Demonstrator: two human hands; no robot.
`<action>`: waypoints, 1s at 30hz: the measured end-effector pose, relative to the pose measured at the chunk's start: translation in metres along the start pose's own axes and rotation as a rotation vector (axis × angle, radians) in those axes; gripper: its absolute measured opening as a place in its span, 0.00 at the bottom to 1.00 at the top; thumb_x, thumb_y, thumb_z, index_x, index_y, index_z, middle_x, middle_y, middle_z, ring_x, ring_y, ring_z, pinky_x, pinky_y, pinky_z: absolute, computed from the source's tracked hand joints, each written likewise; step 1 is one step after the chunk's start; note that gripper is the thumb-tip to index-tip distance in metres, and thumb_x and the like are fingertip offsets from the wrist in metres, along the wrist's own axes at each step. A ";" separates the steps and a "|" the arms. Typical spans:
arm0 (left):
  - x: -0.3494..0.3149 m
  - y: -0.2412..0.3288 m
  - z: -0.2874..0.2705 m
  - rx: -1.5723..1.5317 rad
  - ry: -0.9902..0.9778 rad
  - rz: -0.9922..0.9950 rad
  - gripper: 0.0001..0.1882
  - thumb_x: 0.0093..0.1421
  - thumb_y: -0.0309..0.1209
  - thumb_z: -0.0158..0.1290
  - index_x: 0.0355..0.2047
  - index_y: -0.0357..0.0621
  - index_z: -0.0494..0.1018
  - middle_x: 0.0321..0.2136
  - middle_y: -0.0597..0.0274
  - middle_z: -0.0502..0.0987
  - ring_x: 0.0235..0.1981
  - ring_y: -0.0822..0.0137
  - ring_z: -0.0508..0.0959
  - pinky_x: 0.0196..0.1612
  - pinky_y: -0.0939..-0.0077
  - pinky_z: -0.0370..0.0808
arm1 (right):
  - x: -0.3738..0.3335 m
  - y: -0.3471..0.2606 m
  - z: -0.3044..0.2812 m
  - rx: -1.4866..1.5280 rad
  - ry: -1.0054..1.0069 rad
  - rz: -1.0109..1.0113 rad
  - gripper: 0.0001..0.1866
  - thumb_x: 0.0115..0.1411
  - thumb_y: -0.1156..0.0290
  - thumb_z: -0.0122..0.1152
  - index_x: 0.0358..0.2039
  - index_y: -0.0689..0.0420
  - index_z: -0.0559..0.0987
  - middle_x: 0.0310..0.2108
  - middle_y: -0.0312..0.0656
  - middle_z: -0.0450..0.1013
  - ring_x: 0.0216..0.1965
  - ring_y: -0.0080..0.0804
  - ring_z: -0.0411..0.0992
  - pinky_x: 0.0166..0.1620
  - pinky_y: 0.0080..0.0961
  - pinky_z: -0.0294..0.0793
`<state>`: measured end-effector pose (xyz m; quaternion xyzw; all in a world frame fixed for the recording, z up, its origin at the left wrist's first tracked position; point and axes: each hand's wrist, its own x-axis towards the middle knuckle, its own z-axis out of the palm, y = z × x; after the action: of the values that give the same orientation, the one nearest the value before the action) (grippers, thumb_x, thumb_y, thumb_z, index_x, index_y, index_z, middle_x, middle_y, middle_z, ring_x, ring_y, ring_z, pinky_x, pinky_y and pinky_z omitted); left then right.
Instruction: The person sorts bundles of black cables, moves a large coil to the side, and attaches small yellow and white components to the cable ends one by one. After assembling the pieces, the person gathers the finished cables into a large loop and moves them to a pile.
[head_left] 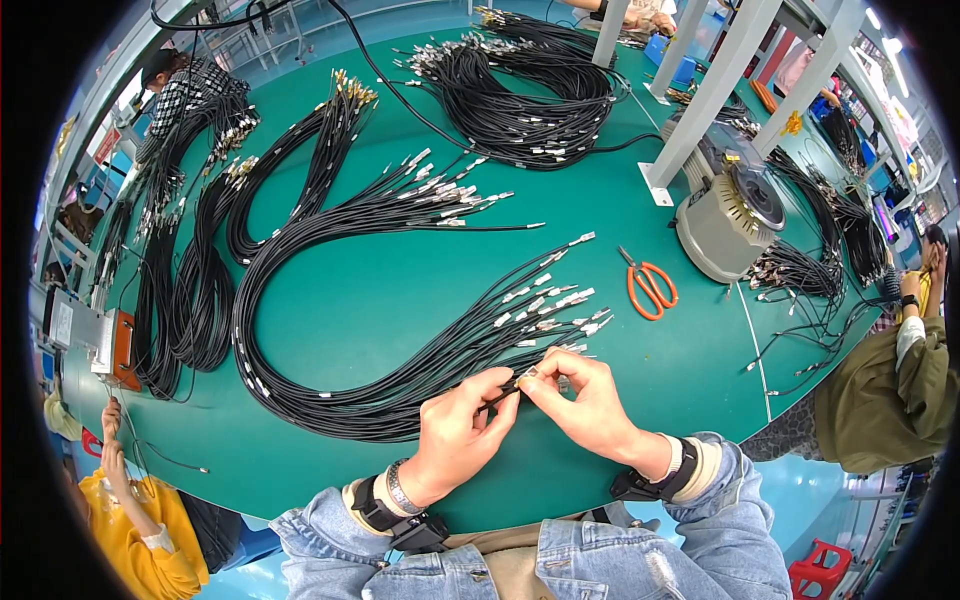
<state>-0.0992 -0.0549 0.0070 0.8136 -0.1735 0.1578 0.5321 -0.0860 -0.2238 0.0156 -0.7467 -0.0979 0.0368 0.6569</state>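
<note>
The left grip (462, 430) is closed, thumb against fingers, around a black cable (497, 400). The right grip (588, 408), just beside it, is pinching the cable's end. A cable bundle (285, 405) curves on the green surface (560, 205), to the left of both grips. Orange-handled pliers (653, 291) lie ahead and right of the right grip; beyond them stands a grey machine (722, 230). Far ahead is a blue container (685, 70), its content too small to tell.
</note>
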 end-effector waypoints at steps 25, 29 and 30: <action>0.000 -0.006 -0.001 0.016 -0.005 0.033 0.15 0.52 0.17 0.61 0.40 0.37 0.75 0.24 0.61 0.80 0.21 0.79 0.78 0.22 0.88 0.72 | 0.001 0.006 -0.001 0.208 -0.079 0.013 0.05 0.58 0.76 0.61 0.33 0.63 0.76 0.32 0.36 0.72 0.36 0.22 0.70 0.41 0.21 0.70; 0.001 -0.004 0.000 0.017 0.000 0.022 0.12 0.52 0.18 0.62 0.37 0.36 0.74 0.23 0.61 0.80 0.20 0.79 0.77 0.21 0.88 0.71 | 0.000 0.005 -0.001 0.211 -0.100 0.022 0.02 0.58 0.81 0.59 0.32 0.64 0.76 0.36 0.39 0.71 0.40 0.25 0.69 0.44 0.24 0.69; 0.001 -0.004 0.000 0.016 0.001 0.025 0.11 0.52 0.18 0.62 0.36 0.36 0.74 0.23 0.61 0.80 0.20 0.79 0.77 0.21 0.88 0.71 | -0.001 0.005 -0.001 0.217 -0.095 0.002 0.02 0.58 0.81 0.59 0.33 0.64 0.76 0.36 0.39 0.71 0.39 0.25 0.69 0.44 0.24 0.69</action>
<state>-0.0963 -0.0535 0.0046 0.8154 -0.1822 0.1663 0.5236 -0.0862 -0.2255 0.0104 -0.6688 -0.1239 0.0831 0.7283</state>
